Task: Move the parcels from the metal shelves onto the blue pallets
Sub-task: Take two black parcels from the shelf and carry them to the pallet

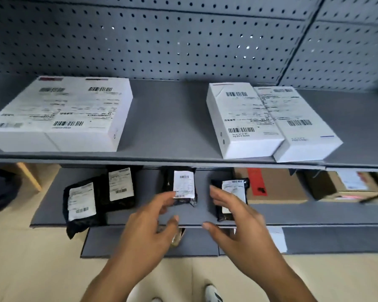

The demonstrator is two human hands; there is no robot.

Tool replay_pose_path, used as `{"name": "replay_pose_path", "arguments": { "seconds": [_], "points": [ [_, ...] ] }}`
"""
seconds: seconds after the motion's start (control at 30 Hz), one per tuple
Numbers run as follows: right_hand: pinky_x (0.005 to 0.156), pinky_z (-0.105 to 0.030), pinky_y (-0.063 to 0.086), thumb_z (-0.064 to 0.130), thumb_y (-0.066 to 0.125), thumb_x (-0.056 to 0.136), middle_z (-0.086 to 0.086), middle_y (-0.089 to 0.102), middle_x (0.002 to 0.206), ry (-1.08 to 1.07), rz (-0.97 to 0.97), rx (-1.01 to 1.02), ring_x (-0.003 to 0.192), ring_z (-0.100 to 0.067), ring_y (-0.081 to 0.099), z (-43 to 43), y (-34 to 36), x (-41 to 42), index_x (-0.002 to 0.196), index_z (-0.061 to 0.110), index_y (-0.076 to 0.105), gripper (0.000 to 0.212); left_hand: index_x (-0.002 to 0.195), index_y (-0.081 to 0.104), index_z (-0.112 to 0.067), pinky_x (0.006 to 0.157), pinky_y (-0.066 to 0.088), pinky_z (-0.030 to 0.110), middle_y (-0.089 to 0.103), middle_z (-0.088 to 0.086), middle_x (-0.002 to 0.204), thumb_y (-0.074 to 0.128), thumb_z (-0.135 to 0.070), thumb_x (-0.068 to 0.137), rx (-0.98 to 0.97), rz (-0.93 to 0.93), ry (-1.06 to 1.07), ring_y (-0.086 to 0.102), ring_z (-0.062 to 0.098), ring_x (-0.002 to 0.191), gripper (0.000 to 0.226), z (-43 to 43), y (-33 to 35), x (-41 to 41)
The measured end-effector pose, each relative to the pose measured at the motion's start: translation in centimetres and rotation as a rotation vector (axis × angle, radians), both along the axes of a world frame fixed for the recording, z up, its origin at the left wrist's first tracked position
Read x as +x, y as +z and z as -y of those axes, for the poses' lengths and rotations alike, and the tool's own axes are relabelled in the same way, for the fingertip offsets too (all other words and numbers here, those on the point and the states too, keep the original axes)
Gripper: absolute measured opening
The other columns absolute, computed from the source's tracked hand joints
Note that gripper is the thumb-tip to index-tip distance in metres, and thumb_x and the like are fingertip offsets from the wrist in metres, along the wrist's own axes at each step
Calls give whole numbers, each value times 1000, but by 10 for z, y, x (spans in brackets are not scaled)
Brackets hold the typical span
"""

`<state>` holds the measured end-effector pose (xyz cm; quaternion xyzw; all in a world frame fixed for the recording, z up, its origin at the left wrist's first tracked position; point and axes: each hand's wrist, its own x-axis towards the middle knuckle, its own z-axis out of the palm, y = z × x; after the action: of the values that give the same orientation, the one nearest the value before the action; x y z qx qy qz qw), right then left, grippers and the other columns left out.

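Several black bagged parcels with white labels lie on the middle metal shelf (183, 214). My left hand (148, 225) hovers just below and in front of one small black parcel (183, 186), fingers spread, holding nothing. My right hand (234, 221) reaches over another black parcel (231, 199), covering its lower part, fingers loosely extended and gripping nothing. Two more black parcels (81, 203) (120, 188) lie at the left of that shelf. On the upper shelf (168, 127) sit a large white box (61, 112) and two narrower white boxes (242, 120) (299, 123).
A grey pegboard wall (183, 40) backs the shelves. Brown cardboard boxes (277, 186) (345, 186) sit at the right of the middle shelf. A lower shelf (140, 243) juts out beneath it. Beige tiled floor (31, 258) and my shoe (213, 294) are below.
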<state>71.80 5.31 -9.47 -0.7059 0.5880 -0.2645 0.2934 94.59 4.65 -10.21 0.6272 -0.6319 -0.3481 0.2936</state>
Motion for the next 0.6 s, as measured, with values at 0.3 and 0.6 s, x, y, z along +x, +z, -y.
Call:
{"name": "replay_pose_path", "arguments": {
  "seconds": [0.3,0.6],
  "points": [
    [99,-23,48,40,73,92,21,56,139,-151,-116,-16,124,-5,57,-3,-47,-34,145,49,37,64,142,42,-45,101,46,28,46,-25,133,64,-30,94,-53,62,-117,47,-3,123,55,21,-36,-22],
    [104,-35,52,37,75,90,17,44,151,-122,-120,-42,136,-13,51,15,-110,-70,146,43,43,65,145,37,-47,101,49,38,37,-30,130,65,-29,94,-36,146,-114,48,10,125,61,37,-92,-40]
  ]
}}
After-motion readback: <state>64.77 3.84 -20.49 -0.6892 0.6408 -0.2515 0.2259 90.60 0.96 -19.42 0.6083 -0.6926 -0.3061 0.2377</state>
